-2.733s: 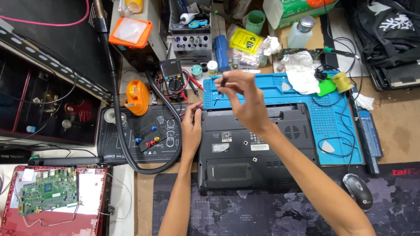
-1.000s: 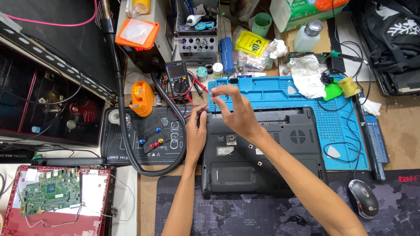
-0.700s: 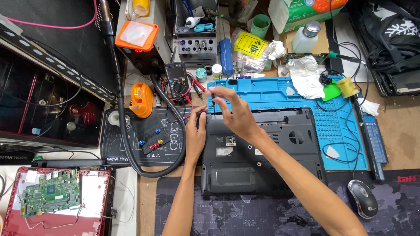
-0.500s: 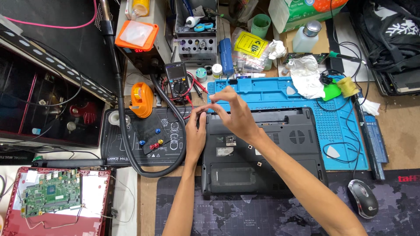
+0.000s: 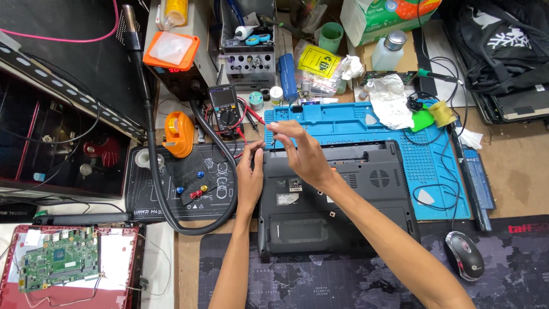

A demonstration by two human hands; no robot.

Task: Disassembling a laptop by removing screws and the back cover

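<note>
A dark grey laptop (image 5: 343, 212) lies bottom up, partly on a blue work mat (image 5: 437, 166). My left hand (image 5: 250, 174) lies along the laptop's left edge, its fingertips at the back left corner. My right hand (image 5: 303, 154) reaches across the laptop to that same corner, thumb and fingers pinched together just above it. Whatever sits in the pinch is too small to make out. The two sets of fingertips are a short gap apart.
Left of the laptop are a black mat (image 5: 189, 183), a looping black hose (image 5: 154, 171), an orange tape dispenser (image 5: 179, 133) and a multimeter (image 5: 223, 109). A mouse (image 5: 464, 262) and a long battery (image 5: 477, 183) lie right. A red case with a green board (image 5: 60, 263) sits bottom left.
My right hand has come down from the blue mat's back edge to the laptop's back left corner, still pinched. My left hand has stayed on the laptop's left edge.
</note>
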